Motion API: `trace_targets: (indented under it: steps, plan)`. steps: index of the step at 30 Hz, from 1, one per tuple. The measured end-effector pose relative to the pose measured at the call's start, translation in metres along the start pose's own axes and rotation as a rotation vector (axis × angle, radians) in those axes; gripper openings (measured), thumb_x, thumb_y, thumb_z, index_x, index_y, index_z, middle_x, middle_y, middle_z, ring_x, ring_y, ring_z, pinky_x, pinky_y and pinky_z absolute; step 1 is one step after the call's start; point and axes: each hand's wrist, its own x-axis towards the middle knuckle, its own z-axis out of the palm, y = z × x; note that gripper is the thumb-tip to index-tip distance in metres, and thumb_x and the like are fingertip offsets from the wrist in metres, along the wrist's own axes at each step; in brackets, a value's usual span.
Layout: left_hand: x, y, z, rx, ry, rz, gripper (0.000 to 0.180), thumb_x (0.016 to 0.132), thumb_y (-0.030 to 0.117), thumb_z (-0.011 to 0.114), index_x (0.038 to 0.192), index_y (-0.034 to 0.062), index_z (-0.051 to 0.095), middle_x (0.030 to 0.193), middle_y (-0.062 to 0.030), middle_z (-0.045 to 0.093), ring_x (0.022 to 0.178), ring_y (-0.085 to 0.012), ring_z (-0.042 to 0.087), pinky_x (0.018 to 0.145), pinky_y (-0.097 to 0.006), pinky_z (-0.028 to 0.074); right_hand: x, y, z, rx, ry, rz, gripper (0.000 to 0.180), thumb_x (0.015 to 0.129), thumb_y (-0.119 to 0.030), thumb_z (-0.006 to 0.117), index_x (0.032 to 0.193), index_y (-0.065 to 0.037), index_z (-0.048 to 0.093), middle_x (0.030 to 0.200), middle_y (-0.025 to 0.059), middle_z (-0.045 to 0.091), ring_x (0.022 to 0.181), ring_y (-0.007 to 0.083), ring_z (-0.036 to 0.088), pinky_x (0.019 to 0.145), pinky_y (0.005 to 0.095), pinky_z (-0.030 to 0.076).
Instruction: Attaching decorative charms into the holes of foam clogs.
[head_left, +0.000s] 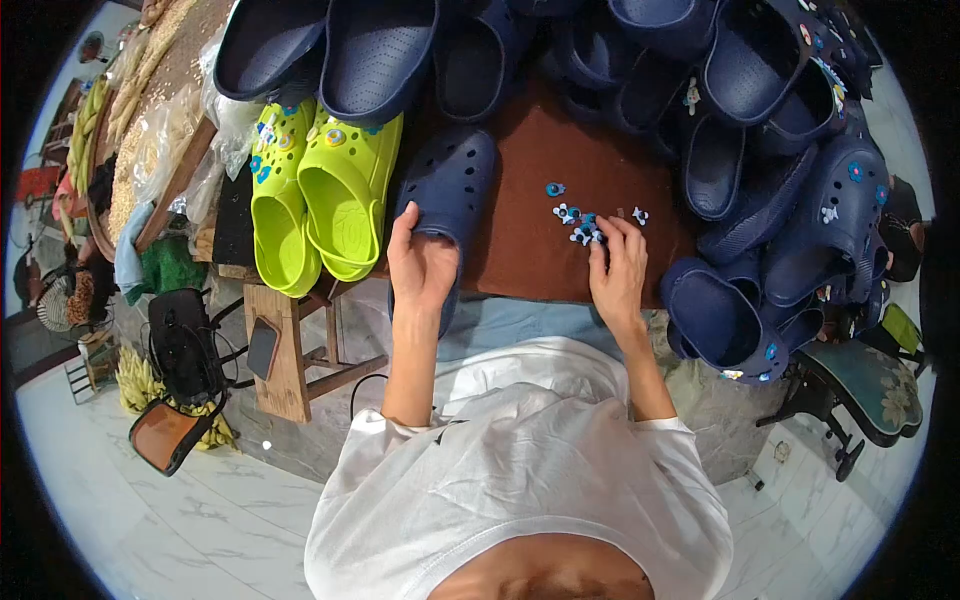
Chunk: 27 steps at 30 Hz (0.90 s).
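Observation:
A navy clog (462, 165) with round holes across its toe lies under my left hand (420, 265), toe pointing away from me. My left thumb is hooked over its upper near the opening and the palm rests in the foot opening, so the hand grips it. On the brown cloth is a small pile of blue and white shoe charms (572, 218). My right hand (622, 265) reaches into the pile's right side, its thumb and fingertips pinched around a charm. A single round blue charm (555, 189) and a white one (640, 215) lie apart from the pile.
Lime green clogs (345, 190) with charms stand at the left. Navy clogs (380, 60) line the back, and more are heaped at the right, some decorated, like one clog (825, 215). Brown cloth (530, 260) covers the table. A phone (262, 348) rests on a wooden stool.

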Motion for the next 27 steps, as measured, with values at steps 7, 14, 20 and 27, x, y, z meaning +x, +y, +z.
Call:
trace_targets:
  steps: [7,14,20,27]
  plan:
    - [-0.007,-0.009,-0.001,0.034,0.065,-0.004,0.041,0.089,0.014,0.05,0.124,-0.0059,0.048,0.128,-0.0182,0.054,0.12,-0.0302,0.051,0.107,-0.043,0.035,-0.004,-0.01,0.008,-0.02,-0.075,-0.072,0.032,0.084,-0.009,0.058,0.115,-0.006,0.058,0.113,0.0105,0.056,0.107,0.0301,0.05,0.09,0.0418,0.038]
    - [-0.037,-0.033,-0.002,-0.009,0.086,-0.046,0.045,0.088,0.014,0.049,0.128,-0.0058,0.042,0.131,-0.0195,0.051,0.121,-0.0322,0.049,0.107,-0.046,0.035,0.008,0.0,0.004,0.05,-0.06,0.018,0.026,0.087,-0.011,0.055,0.112,-0.009,0.061,0.108,0.0098,0.059,0.104,0.0291,0.053,0.09,0.0409,0.039]
    - [-0.048,-0.047,0.002,-0.013,0.115,-0.099,0.044,0.088,0.012,0.05,0.128,-0.0044,0.042,0.129,-0.0175,0.052,0.117,-0.0289,0.053,0.103,-0.043,0.04,0.027,-0.003,0.006,0.037,-0.077,-0.026,0.024,0.085,-0.008,0.057,0.109,-0.008,0.062,0.101,0.0095,0.058,0.097,0.0291,0.053,0.083,0.0404,0.041]
    - [-0.04,-0.05,0.001,0.035,0.126,-0.143,0.044,0.083,0.003,0.056,0.124,-0.0037,0.045,0.121,-0.0158,0.056,0.113,-0.0283,0.056,0.1,-0.043,0.044,0.033,-0.004,0.004,0.114,-0.126,-0.003,0.013,0.082,-0.006,0.061,0.095,-0.005,0.061,0.093,0.0096,0.058,0.088,0.0279,0.056,0.078,0.0396,0.042]
